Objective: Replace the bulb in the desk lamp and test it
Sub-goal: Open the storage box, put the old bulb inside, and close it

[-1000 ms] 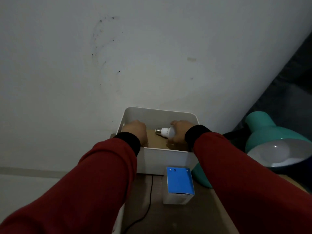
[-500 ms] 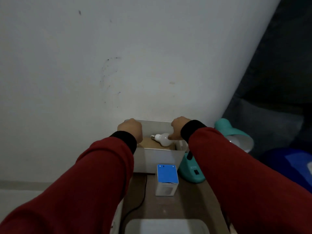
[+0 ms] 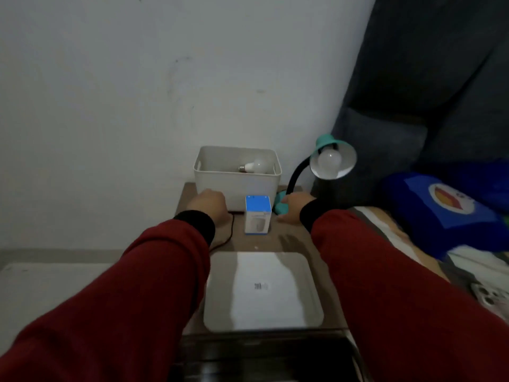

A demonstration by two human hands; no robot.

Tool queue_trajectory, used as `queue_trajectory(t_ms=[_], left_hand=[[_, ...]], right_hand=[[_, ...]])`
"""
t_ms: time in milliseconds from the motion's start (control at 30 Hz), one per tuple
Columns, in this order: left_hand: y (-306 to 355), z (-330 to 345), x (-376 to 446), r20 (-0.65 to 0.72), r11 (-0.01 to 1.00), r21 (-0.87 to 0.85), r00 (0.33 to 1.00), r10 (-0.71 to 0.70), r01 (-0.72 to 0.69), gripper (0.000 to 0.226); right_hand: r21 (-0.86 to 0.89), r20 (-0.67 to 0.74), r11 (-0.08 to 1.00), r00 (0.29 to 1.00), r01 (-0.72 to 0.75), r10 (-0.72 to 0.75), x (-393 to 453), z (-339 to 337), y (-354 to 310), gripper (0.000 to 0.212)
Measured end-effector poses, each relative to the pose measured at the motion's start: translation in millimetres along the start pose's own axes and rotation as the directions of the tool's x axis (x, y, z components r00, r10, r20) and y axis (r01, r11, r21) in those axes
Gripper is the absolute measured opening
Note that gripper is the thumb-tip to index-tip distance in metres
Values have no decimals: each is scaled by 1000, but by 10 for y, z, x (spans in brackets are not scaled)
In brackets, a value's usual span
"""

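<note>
A teal desk lamp stands at the table's back right; its shade (image 3: 347, 158) faces me with a white bulb (image 3: 329, 161) fitted in it. Another white bulb (image 3: 254, 166) lies loose inside the white bin (image 3: 237, 186) against the wall. My right hand (image 3: 294, 206) lies over the lamp's teal base (image 3: 279, 206), with the fingers wrapped on it. My left hand (image 3: 208, 204) is curled into a fist in front of the bin's wall, near the black cord (image 3: 230, 232), with nothing visible in it.
A blue-and-white bulb box (image 3: 258, 217) stands upright between my hands. A flat white lid (image 3: 261, 290) lies on the brown table (image 3: 292, 241) nearer to me. A bed with a blue pillow (image 3: 440, 213) borders the right side, and a phone (image 3: 490, 295) lies on it.
Both hands have come out of the bin, leaving the loose bulb inside. My right hand has moved onto the lamp base and my left has dropped in front of the bin. The view has pulled back.
</note>
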State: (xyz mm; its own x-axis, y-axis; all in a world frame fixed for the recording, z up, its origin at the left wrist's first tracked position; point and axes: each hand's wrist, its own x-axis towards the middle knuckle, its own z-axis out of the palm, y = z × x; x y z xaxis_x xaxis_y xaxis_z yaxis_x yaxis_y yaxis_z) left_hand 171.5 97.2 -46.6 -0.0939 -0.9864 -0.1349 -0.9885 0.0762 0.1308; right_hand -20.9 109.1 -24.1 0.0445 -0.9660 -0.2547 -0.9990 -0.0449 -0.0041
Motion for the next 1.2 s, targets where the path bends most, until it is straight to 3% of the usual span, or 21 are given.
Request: queue_trajectory(t_ms=[100, 167, 267, 500, 733, 900, 1200], left_hand=[[2, 482, -346, 0, 986, -165, 999, -33, 33, 44], [12, 802, -585, 27, 959, -277, 998, -48, 54, 56], [49, 1253, -891, 55, 900, -427, 996, -70, 87, 76], [101, 1796, -1193, 69, 869, -472, 989, -128, 146, 85], [100, 1814, -1181, 132, 876, -441, 980, -150, 193, 84], [135, 1730, -1111, 113, 900, -386, 979, -170, 201, 85], [107, 1193, -776, -113, 890, -445, 980, -165, 98, 85]], right_hand=[[143, -24, 990, 1000, 14, -10, -303, 434, 27, 56], [254, -54, 967, 999, 7, 7, -446, 788, 73, 68], [420, 52, 903, 996, -92, 78, -631, 1284, 143, 86], [481, 130, 850, 977, -212, 170, -834, 2010, 331, 98], [352, 144, 902, 967, -248, 210, -849, 2044, 395, 91], [398, 114, 884, 970, -244, 216, -863, 1929, 372, 83], [443, -80, 877, 966, -188, 247, -665, 1316, 339, 79]])
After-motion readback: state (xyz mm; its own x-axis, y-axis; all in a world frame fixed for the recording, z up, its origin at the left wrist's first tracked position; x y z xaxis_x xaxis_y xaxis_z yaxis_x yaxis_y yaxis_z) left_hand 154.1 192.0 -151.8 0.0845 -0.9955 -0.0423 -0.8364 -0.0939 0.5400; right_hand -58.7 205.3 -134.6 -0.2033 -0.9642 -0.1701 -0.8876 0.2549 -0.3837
